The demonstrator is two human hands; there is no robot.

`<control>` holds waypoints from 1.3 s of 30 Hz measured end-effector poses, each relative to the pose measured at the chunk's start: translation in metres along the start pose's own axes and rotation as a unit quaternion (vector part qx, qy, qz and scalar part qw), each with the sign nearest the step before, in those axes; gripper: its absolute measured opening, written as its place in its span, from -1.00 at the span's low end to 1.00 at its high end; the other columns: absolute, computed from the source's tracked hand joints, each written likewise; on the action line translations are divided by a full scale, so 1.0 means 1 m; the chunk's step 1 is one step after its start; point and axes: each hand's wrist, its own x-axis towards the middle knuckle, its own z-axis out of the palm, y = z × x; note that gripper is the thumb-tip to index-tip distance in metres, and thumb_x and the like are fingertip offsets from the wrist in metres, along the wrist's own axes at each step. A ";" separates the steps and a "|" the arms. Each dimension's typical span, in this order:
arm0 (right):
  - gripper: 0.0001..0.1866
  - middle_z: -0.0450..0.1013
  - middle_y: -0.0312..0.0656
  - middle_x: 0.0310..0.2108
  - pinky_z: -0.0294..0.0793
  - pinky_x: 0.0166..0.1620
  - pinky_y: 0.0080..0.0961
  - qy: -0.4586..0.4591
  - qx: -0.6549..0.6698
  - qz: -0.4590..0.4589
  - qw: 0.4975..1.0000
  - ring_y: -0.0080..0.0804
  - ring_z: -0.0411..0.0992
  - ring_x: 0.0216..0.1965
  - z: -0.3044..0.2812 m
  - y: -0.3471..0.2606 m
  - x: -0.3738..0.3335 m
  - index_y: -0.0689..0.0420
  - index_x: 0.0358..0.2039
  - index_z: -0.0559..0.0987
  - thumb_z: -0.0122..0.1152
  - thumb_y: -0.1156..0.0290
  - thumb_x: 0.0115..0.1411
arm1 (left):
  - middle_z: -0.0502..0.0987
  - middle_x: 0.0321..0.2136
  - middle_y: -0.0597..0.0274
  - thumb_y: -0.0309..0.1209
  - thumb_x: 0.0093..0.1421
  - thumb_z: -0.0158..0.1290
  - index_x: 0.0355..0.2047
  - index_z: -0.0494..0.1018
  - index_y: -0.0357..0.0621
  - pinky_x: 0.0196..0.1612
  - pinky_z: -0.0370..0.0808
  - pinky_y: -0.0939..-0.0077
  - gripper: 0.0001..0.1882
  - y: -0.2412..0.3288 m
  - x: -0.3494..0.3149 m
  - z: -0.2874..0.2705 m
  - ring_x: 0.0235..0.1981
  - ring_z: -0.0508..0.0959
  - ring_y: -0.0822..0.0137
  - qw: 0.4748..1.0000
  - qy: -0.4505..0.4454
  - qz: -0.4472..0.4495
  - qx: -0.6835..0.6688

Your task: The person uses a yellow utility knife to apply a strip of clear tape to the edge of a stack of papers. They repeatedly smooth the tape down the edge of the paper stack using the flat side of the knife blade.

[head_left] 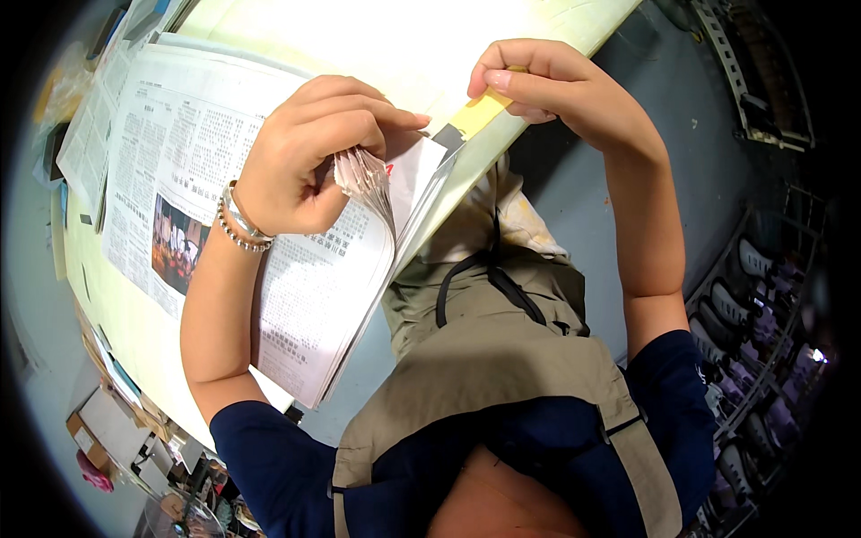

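Nearest us are a khaki apron (502, 359) and a dark blue short-sleeved shirt (668, 386), both cut off at the lower edge. Beyond them we find the left hand (309, 148), with bracelets (242, 224) at its wrist, its fingers curled closed around the bunched, upturned page edges of a newspaper (300, 296); its palm is hidden from us. The newspaper lies open on the table, its near side at the table's edge. The right hand (547, 85) pinches a yellow strip (480, 112) between thumb and fingers, with no gap; that hand covers the strip's far end, while a dark grey end reaches the newspaper's corner. We cannot tell what the strip is.

The pale table (395, 45) is glaringly bright at the top, and more printed sheets (85, 152) lie at its left. Farther off we see a grey floor (596, 206), a cardboard box (94, 439) at lower left, and a rack (753, 305) at right whose contents are too dim to make out.
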 end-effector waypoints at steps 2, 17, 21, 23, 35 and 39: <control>-0.73 0.08 -0.57 -0.65 -0.11 -0.55 -0.76 0.006 0.009 -0.004 1.000 -0.82 -0.02 -0.61 0.003 0.002 -0.003 0.16 -0.27 0.52 0.00 0.22 0.29 | 0.62 -0.28 -0.06 -0.46 -0.35 -0.06 -0.68 0.30 -0.17 -0.18 0.48 0.32 -0.88 -0.001 0.000 -0.001 -0.31 0.54 0.06 1.000 -0.005 0.013 0.007; -0.75 0.08 -0.56 -0.63 -0.11 -0.55 -0.75 0.043 0.031 -0.010 0.999 -0.80 -0.03 -0.61 0.012 0.004 -0.015 0.18 -0.21 0.52 -0.02 0.28 0.32 | 0.60 -0.22 -0.03 -0.60 -0.30 -0.09 -0.57 0.31 -0.18 0.14 0.33 0.05 -0.83 -0.002 0.000 0.000 -0.06 0.54 -0.01 0.999 -0.040 -0.015 0.007; -0.75 0.09 -0.55 -0.63 -0.09 -0.55 -0.76 0.034 0.041 -0.022 0.998 -0.79 -0.02 -0.61 0.027 0.017 -0.007 0.19 -0.20 0.51 -0.02 0.28 0.32 | 0.60 -0.21 -0.01 -0.60 -0.26 -0.10 -0.56 0.31 -0.17 0.18 0.27 -0.01 -0.84 -0.003 0.002 0.004 -0.02 0.52 0.00 0.999 -0.039 -0.009 0.018; -0.75 0.09 -0.54 -0.62 -0.08 -0.55 -0.76 0.014 0.069 -0.019 0.997 -0.79 -0.01 -0.60 0.035 0.019 -0.006 0.19 -0.20 0.50 -0.02 0.28 0.33 | 0.60 -0.23 0.00 -0.63 -0.29 -0.13 -0.54 0.34 -0.20 0.16 0.31 0.05 -0.79 -0.004 0.003 0.005 -0.03 0.53 0.00 0.999 -0.035 0.000 0.021; -0.75 0.09 -0.54 -0.64 -0.07 -0.54 -0.74 0.044 0.068 -0.006 0.997 -0.78 -0.01 -0.61 0.038 0.011 -0.019 0.21 -0.20 0.50 -0.01 0.29 0.32 | 0.63 -0.26 0.06 -0.52 -0.29 -0.08 -0.67 0.31 -0.11 0.19 0.25 -0.04 -0.92 -0.005 0.001 0.000 -0.03 0.54 -0.01 1.000 -0.015 0.005 -0.021; -0.75 0.10 -0.54 -0.62 -0.06 -0.53 -0.75 0.060 0.045 -0.010 0.997 -0.78 0.00 -0.59 0.037 0.013 -0.020 0.22 -0.20 0.51 -0.02 0.30 0.32 | 0.62 -0.27 0.02 -0.46 -0.36 -0.08 -0.69 0.31 -0.12 0.20 0.24 -0.07 -0.89 -0.007 -0.001 -0.002 -0.07 0.57 0.00 1.000 -0.010 0.010 -0.023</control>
